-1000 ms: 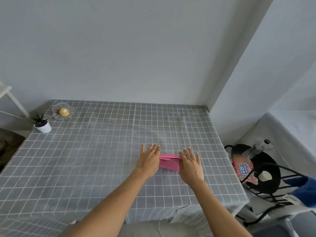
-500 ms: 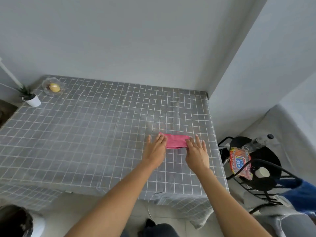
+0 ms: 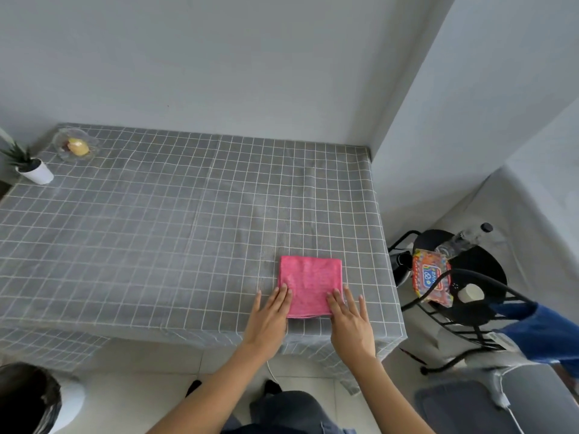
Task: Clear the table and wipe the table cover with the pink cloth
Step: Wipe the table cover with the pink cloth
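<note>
Folded square pink cloth flat on grey checked table cover, toward 4 o'clock; left hand and right hand, fingers straight, pressing its near corners, gripping nothing.

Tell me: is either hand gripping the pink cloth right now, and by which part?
Neither grips it. The left hand and right hand lie flat, fingers straight, on the pink cloth's near left and right corners.

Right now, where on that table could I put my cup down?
The wide middle of the table cover is bare, between the pink cloth and the far-left corner. That corner is crowded by a potted plant and glass dish.
</note>
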A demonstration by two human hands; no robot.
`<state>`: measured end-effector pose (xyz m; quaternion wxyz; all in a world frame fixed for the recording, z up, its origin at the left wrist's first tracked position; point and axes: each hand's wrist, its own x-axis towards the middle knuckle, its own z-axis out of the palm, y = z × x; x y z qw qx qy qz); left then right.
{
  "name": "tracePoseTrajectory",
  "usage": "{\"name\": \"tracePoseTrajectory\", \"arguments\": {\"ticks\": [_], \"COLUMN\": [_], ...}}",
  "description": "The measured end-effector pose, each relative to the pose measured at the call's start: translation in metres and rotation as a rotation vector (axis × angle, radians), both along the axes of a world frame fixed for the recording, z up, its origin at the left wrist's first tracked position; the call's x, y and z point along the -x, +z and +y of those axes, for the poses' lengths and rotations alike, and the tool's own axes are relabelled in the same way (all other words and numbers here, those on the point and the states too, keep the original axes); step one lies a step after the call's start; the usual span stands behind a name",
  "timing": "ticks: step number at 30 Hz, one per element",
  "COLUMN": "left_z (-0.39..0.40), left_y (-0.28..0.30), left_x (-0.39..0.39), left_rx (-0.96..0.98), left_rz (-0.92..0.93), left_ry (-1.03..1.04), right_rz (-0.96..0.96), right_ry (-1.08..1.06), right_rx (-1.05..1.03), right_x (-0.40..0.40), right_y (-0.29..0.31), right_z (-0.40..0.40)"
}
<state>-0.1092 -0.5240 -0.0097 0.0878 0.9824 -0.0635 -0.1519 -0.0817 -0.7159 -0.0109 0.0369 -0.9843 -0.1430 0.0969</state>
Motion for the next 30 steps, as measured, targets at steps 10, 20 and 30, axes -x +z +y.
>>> {"name": "tracePoseTrajectory", "arguments": {"ticks": [10,20,30], "left_z": [-0.003,0.003,0.003], "left_y": [-0.003,0.004,0.004], "left_x": [0.012,-0.015,-0.070], "left_rx": [0.050,0.132,-0.027], "left_rz": [0.046,-0.026,0.144], "left_ry": [0.016,0.133,0.046], "right_rz": [0.098,0.074,0.253], "right_ry": [-0.027,-0.103,-0.057], "right_rx": [-0.120,-0.245,-0.042], "right_x": [0.019,-0.031,-0.074], "right_y": [-0.008,0.002,-0.001], "right_z": [-0.013,-0.005,0.016]}}
